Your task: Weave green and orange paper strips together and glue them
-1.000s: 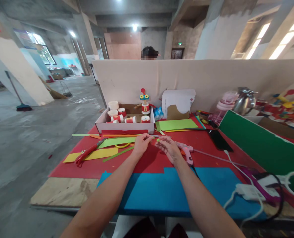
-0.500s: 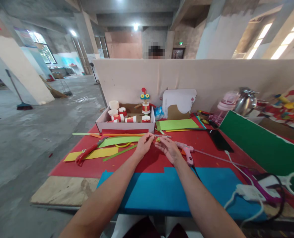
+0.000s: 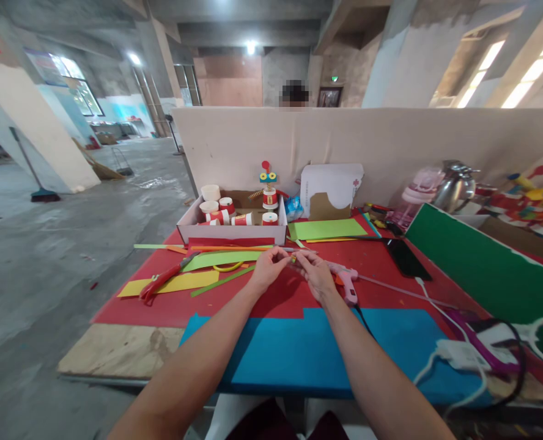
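Observation:
Between my two hands, above the red table top, is a small yellow-green piece [image 3: 293, 260] that looks like folded or rolled paper; its exact form is too small to tell. My right hand [image 3: 316, 275] pinches it from the right. From the left, my left hand [image 3: 269, 269] is closed, thumb and fingertips against the piece. Just right of my right hand lies a pink hot glue gun [image 3: 348, 284]. Left of my hands are green paper strips [image 3: 225, 281], a yellow paper sheet [image 3: 175, 284] and red-handled scissors [image 3: 161, 282].
A white box [image 3: 230, 234] with paper cups and a cup robot figure [image 3: 269, 197] stands behind. Right are a phone [image 3: 406, 260], a green board [image 3: 482, 275], a kettle [image 3: 452, 186] and white cables. Blue sheet [image 3: 290, 354] covers the front edge. Beyond the partition, a person's head shows.
My hands have come together. My left fingertips, apart from the yellow-green piece before, now meet it, and my right fingers have closed more around it.

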Demonstrator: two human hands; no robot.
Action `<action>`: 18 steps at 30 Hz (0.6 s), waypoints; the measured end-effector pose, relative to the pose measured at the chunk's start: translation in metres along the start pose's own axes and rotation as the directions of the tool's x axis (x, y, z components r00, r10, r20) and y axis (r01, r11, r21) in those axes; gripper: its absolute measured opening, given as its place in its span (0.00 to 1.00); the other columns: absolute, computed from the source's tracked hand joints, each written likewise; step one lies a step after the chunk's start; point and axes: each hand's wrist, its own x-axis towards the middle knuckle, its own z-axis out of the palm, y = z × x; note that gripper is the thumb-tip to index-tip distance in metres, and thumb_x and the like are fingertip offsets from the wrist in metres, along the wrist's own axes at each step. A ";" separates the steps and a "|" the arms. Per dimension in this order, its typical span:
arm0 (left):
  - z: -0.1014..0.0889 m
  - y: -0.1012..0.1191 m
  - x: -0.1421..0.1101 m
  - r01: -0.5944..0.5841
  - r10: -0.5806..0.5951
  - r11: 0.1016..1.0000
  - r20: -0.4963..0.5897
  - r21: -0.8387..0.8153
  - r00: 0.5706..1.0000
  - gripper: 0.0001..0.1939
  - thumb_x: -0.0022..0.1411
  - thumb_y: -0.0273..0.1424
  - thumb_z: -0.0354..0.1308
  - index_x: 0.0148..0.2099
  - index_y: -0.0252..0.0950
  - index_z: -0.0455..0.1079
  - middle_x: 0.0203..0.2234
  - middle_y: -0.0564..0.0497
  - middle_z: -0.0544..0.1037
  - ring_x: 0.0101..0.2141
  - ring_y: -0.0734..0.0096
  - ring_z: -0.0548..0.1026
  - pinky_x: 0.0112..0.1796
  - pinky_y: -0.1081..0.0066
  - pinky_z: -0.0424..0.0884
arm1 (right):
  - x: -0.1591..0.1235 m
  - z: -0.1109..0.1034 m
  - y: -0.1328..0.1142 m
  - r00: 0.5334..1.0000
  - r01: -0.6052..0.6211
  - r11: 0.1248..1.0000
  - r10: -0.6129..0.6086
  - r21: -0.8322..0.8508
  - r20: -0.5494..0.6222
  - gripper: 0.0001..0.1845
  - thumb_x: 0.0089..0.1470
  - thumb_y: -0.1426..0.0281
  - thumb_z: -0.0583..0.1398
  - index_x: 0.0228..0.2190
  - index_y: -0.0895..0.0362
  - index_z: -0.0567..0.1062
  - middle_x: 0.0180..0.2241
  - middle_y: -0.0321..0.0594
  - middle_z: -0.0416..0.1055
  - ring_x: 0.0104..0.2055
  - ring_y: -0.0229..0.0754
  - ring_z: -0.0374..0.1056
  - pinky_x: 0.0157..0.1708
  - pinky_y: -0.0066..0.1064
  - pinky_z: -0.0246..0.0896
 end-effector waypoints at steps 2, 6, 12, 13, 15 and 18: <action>0.000 -0.001 0.001 0.024 -0.024 1.000 -0.010 -0.015 1.000 0.10 0.49 0.35 0.60 0.25 0.34 0.66 0.18 0.56 0.67 0.22 0.78 0.62 0.26 0.75 0.60 | -0.001 0.001 -0.001 1.000 -0.015 1.000 0.015 -0.004 0.010 0.16 0.35 0.57 0.68 0.24 0.55 0.76 0.27 0.36 0.76 0.33 0.41 0.72 0.41 0.37 0.68; -0.002 -0.001 0.002 0.058 -0.058 0.998 -0.003 -0.006 0.998 0.10 0.49 0.35 0.60 0.24 0.34 0.66 0.19 0.55 0.70 0.22 0.77 0.65 0.27 0.75 0.62 | -0.001 0.002 -0.001 1.000 -0.004 0.997 0.004 -0.081 -0.004 0.17 0.30 0.65 0.71 0.28 0.55 0.78 0.29 0.36 0.77 0.33 0.40 0.72 0.42 0.36 0.67; -0.004 0.004 0.001 -0.051 0.059 0.986 -0.047 0.159 0.997 0.05 0.53 0.31 0.57 0.30 0.34 0.70 0.23 0.52 0.75 0.26 0.74 0.69 0.31 0.73 0.66 | 0.001 -0.002 0.002 0.999 0.002 0.988 -0.010 -0.153 -0.049 0.15 0.33 0.67 0.69 0.28 0.57 0.78 0.29 0.37 0.77 0.30 0.39 0.71 0.39 0.35 0.68; -0.004 0.005 0.000 -0.068 0.078 0.980 -0.043 0.189 0.996 0.05 0.53 0.31 0.57 0.31 0.34 0.70 0.24 0.52 0.76 0.27 0.73 0.70 0.32 0.73 0.66 | 0.001 -0.002 0.002 0.999 0.006 0.987 -0.013 -0.162 -0.045 0.14 0.33 0.68 0.69 0.28 0.57 0.78 0.29 0.38 0.77 0.30 0.39 0.71 0.39 0.35 0.68; -0.004 0.005 0.000 -0.073 0.079 0.974 -0.020 0.214 0.997 0.06 0.52 0.32 0.59 0.31 0.34 0.71 0.25 0.51 0.76 0.27 0.72 0.71 0.32 0.72 0.67 | 0.001 -0.002 0.003 0.999 0.020 0.984 -0.025 -0.175 -0.029 0.14 0.33 0.67 0.69 0.28 0.57 0.78 0.28 0.38 0.77 0.31 0.41 0.72 0.40 0.36 0.67; -0.003 0.004 -0.001 -0.037 0.039 0.977 -0.006 0.209 0.999 0.06 0.51 0.32 0.60 0.29 0.33 0.70 0.23 0.52 0.75 0.26 0.73 0.70 0.30 0.73 0.66 | 0.000 0.000 0.002 0.999 0.035 0.982 -0.037 -0.188 -0.010 0.14 0.33 0.66 0.69 0.27 0.56 0.78 0.27 0.38 0.77 0.31 0.43 0.73 0.41 0.37 0.67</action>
